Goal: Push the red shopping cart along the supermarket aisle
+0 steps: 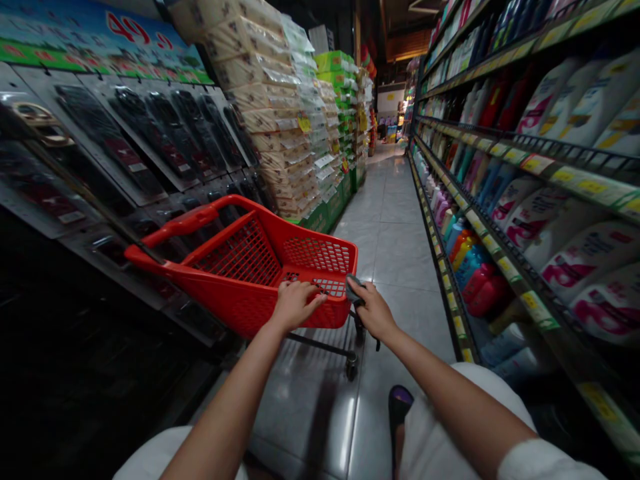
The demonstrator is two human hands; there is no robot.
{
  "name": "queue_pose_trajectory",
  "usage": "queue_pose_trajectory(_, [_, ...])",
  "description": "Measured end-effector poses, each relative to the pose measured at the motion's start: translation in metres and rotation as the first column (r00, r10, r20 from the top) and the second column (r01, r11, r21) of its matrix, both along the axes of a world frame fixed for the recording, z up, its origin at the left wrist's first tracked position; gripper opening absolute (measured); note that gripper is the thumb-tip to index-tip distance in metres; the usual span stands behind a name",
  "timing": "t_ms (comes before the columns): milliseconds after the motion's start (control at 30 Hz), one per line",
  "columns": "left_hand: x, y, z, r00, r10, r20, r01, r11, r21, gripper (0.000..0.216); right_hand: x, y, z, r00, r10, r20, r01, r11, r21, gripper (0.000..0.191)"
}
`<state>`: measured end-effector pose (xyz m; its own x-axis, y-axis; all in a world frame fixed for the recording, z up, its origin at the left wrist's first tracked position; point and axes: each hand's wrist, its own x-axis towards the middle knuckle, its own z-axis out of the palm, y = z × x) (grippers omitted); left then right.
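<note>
A red plastic shopping cart (215, 283) with grid walls stands in the aisle, its basket bare inside where I can see. Over the rim of its near side lies my left hand (296, 307), fingers stretched out and thumb apart; whether it presses on the rim I cannot tell. My right hand (376, 312), at the cart's right end, is closed round a small dark grey object (354, 289) with a black strap hanging below. The kind of that object does not show clearly, as the fingers cover part of it.
Shelves of shampoo-like bottles (575, 267) line the right side. At left hang packaged black goods (175, 127) beneath a price banner (115, 40). Stacked tissue-like packs (270, 120) rise behind the cart. Grey floor tiles (395, 247) run down the aisle; a dark slipper (400, 400) shows below.
</note>
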<state>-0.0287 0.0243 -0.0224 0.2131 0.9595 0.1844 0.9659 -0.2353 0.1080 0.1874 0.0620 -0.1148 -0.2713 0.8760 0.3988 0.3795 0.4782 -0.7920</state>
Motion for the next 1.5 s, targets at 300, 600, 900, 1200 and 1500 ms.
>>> queue_pose_trajectory(300, [-0.058, 0.005, 0.006, 0.976, 0.137, -0.17, -0.145, 0.989, -0.033, 0.042, -0.014, -0.009, 0.006, 0.992, -0.101, 0.081, 0.098, 0.994, 0.038, 0.067])
queue_pose_trajectory(600, [-0.041, 0.006, -0.002, 0.972, 0.184, -0.148, -0.175, 0.982, 0.066, 0.041, 0.002, 0.0, 0.021, 0.958, -0.133, 0.254, 0.131, 0.991, 0.023, 0.068])
queue_pose_trajectory(900, [-0.002, 0.015, -0.003, 0.953, 0.272, -0.134, -0.258, 0.96, 0.111, 0.05, 0.0, -0.01, 0.024, 0.907, -0.242, 0.345, 0.237, 0.97, 0.058, 0.068])
queue_pose_trajectory(1200, [0.028, 0.017, -0.002, 0.94, 0.325, -0.103, -0.316, 0.944, 0.092, 0.046, -0.005, 0.01, 0.011, 0.921, -0.356, 0.156, 0.363, 0.932, -0.014, 0.067])
queue_pose_trajectory(1500, [0.037, 0.009, -0.006, 0.934, 0.352, -0.063, -0.342, 0.931, 0.126, 0.037, 0.0, 0.019, 0.014, 0.917, -0.38, 0.123, 0.387, 0.921, -0.041, 0.061])
